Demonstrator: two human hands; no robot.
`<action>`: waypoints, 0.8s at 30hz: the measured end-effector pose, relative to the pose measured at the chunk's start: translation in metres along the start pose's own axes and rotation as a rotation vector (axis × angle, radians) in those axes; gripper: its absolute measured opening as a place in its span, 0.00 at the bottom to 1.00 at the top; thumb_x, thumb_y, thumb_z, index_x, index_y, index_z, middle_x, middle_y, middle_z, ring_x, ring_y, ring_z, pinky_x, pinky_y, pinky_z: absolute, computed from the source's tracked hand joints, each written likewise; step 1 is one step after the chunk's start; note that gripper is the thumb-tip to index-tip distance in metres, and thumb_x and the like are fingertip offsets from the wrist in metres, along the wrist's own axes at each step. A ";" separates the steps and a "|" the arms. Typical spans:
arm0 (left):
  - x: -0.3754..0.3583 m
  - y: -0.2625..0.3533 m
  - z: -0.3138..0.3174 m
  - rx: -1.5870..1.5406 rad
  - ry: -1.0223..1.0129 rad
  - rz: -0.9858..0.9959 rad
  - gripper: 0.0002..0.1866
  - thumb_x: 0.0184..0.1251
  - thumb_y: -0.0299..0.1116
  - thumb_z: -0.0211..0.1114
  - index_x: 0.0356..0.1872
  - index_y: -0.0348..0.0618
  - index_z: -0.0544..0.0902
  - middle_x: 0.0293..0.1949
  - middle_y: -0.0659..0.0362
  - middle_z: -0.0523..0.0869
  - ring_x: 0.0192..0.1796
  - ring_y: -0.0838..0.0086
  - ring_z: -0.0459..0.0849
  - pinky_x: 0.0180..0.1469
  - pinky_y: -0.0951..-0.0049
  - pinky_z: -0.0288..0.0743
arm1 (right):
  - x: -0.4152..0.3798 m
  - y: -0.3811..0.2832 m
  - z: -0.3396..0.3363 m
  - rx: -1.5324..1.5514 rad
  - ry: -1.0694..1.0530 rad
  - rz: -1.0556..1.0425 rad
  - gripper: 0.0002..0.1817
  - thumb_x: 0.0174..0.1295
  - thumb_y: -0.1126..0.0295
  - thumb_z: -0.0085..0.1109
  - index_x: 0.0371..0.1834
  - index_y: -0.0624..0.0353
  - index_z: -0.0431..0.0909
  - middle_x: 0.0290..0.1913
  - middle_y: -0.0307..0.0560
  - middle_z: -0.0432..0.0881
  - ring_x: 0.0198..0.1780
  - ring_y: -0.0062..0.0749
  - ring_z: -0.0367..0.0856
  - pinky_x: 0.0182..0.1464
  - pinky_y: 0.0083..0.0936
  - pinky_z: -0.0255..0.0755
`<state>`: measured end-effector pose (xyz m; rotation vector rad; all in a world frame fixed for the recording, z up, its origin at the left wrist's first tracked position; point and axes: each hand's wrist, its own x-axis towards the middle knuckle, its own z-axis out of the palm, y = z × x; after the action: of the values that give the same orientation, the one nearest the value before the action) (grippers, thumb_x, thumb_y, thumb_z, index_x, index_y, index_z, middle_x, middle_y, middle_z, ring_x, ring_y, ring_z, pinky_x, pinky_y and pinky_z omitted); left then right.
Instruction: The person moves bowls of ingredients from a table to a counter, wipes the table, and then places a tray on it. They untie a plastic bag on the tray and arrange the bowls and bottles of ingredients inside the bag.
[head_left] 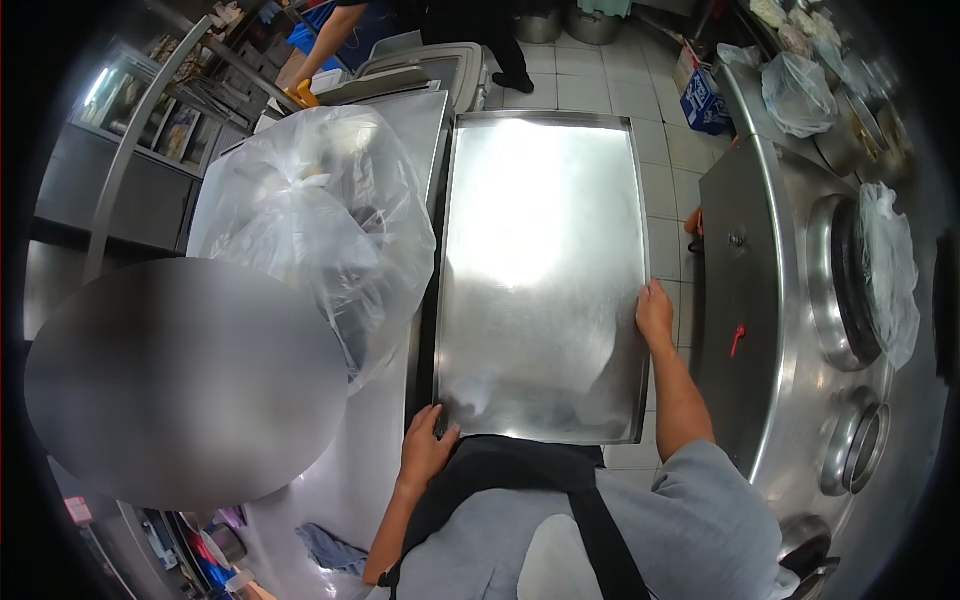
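A large rectangular metal tray [540, 330] with a low rim lies face up in front of my body, over the tiled floor. My right hand [655, 312] is closed around its right edge. At the near left corner, my left hand [430, 440] grips the rim with thumb and fingers. The tray's inner surface is bare and shiny. Left of it, a big clear plastic bag [320, 210], knotted at the top, sits on a steel table [375, 450]; its contents are hard to make out.
A co-worker [465, 25] stands beyond the table, one arm reaching left. On the right runs a steel stove counter [775, 320] with round burner openings and plastic bags. A blue box [705, 105] stands on the floor. A blue-grey cloth [330, 548] lies at the table's near end.
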<state>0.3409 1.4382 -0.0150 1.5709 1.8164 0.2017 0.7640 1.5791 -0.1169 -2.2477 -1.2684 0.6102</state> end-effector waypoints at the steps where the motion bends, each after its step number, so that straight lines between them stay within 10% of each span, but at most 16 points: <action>1: 0.002 0.001 0.001 0.030 0.002 -0.002 0.30 0.60 0.40 0.66 0.59 0.33 0.73 0.63 0.42 0.72 0.64 0.52 0.71 0.66 0.64 0.65 | 0.003 0.000 0.001 0.020 0.001 0.004 0.17 0.66 0.65 0.45 0.55 0.59 0.74 0.43 0.63 0.82 0.46 0.61 0.79 0.50 0.47 0.71; 24: -0.015 0.004 -0.013 -0.256 0.064 0.013 0.28 0.63 0.43 0.64 0.60 0.38 0.74 0.61 0.47 0.75 0.63 0.56 0.73 0.65 0.65 0.66 | 0.030 -0.025 -0.002 -0.139 -0.018 -0.014 0.19 0.66 0.64 0.45 0.53 0.67 0.72 0.45 0.67 0.79 0.50 0.64 0.76 0.50 0.46 0.69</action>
<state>0.3363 1.4296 0.0032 1.4105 1.7507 0.4761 0.7626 1.6158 -0.1040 -2.3475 -1.3731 0.5534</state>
